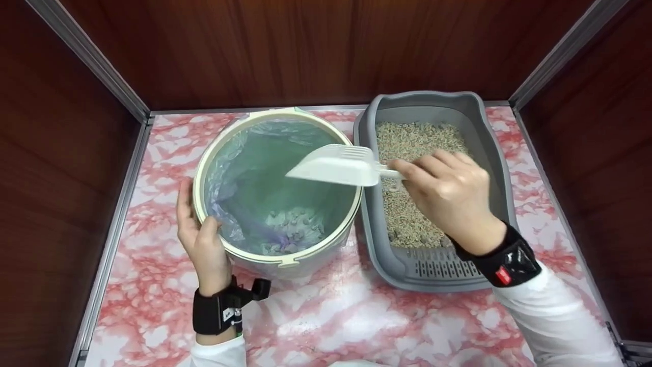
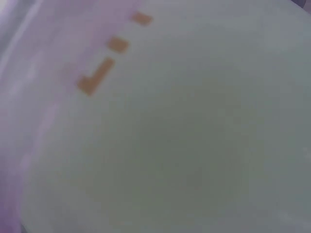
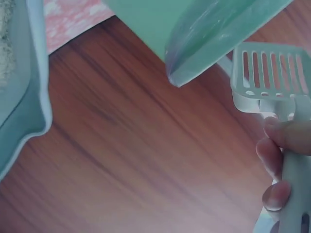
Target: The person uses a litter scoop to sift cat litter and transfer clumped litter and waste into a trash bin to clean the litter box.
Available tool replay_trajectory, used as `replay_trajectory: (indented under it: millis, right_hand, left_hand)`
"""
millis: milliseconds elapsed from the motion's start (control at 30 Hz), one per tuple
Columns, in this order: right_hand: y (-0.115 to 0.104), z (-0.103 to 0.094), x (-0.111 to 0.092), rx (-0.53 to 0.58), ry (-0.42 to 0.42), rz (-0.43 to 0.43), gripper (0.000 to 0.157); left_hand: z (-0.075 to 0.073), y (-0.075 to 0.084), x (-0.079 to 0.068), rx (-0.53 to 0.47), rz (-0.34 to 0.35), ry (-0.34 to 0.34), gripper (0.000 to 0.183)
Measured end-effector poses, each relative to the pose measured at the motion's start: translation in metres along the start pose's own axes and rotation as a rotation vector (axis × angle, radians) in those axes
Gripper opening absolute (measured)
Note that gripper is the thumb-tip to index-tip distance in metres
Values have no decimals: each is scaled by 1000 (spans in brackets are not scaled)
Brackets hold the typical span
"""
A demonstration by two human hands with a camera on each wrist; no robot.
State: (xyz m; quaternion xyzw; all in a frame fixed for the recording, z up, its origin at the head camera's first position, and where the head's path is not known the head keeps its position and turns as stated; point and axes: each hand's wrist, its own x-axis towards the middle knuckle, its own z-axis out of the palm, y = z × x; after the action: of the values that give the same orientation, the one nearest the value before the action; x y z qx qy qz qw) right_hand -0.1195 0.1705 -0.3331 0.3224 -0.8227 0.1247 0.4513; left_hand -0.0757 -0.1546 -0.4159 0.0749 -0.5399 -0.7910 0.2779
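Note:
My right hand [image 1: 445,191] grips the handle of a white slotted litter scoop [image 1: 336,165], its blade hanging over the right part of a round trash bin [image 1: 201,176]. In the right wrist view the slots of the scoop [image 3: 272,73] show, with fingers curled round its handle. My left hand [image 1: 204,239] holds the bin's left rim, thumb on top and fingers along the outside. A thin bag lines the bin, with grayish clumps [image 1: 295,227] at the bottom. The left wrist view shows only the bin's pale side, blurred.
A gray litter box [image 1: 377,239] with granular litter [image 1: 420,135] stands right beside the bin. It has a slotted front ledge [image 1: 443,267]. Dark wood panels [image 1: 326,51] enclose the red-and-white marbled surface [image 1: 326,316] at the back and both sides.

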Motion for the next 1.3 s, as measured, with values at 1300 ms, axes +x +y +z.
replay_trajectory:
  millis: [1300]
  right_hand:
    - [36, -32, -221, -126, -441, 1105, 42]
  left_hand:
    - [116, -160, -156, 1123, 955, -1253, 78]
